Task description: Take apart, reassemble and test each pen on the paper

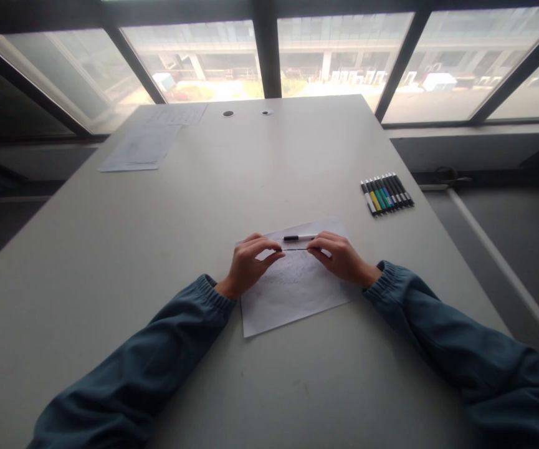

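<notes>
White paper (292,302) lies beneath your left hand (250,265) and right hand (338,254), fingers pinching opposite ends of a slim, pen-like rod (295,249) running left to right over it.

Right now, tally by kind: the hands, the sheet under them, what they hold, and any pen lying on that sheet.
Hands, left hand and right hand: 2
Sheet: 1
Held slim rod: 1
Black-and-white pen: 1
Total: 5
</notes>
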